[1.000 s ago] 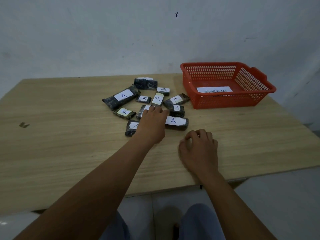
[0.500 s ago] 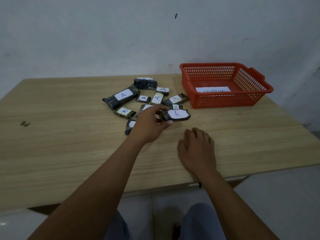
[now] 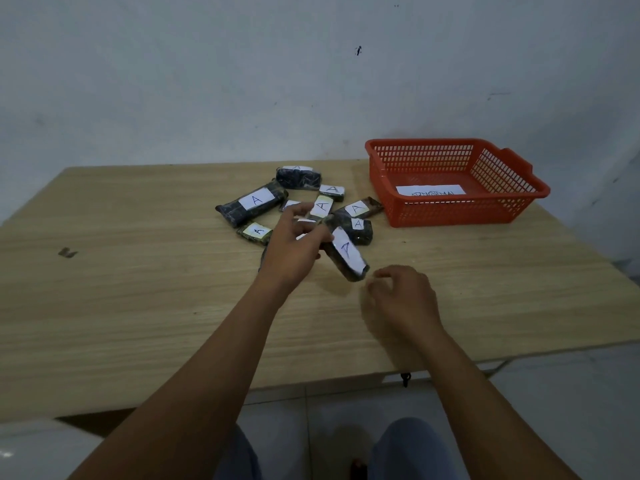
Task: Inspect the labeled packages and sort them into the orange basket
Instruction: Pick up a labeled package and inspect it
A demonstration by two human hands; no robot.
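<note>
My left hand [image 3: 294, 247] grips a dark wrapped package [image 3: 346, 254] with a white label marked "A", lifted above the table and turned so its long side points toward me. My right hand [image 3: 401, 296] hovers just right of and below it, fingers loosely curled, holding nothing. Behind them several more dark packages with "A" labels lie in a cluster, among them a long one [image 3: 251, 204] and a small one [image 3: 255, 232]. The orange basket [image 3: 460, 213] stands at the back right with only a white paper label [image 3: 431, 190] inside.
The wooden table [image 3: 138, 289] ends at a front edge close to my forearms. A small dark mark [image 3: 67, 252] sits on its left side. A pale wall rises behind. My knees show below the table edge.
My left hand picked one "A" package out of the cluster, raised it and turned it lengthwise toward me. My right hand lifted off the table and moved closer to the package.
</note>
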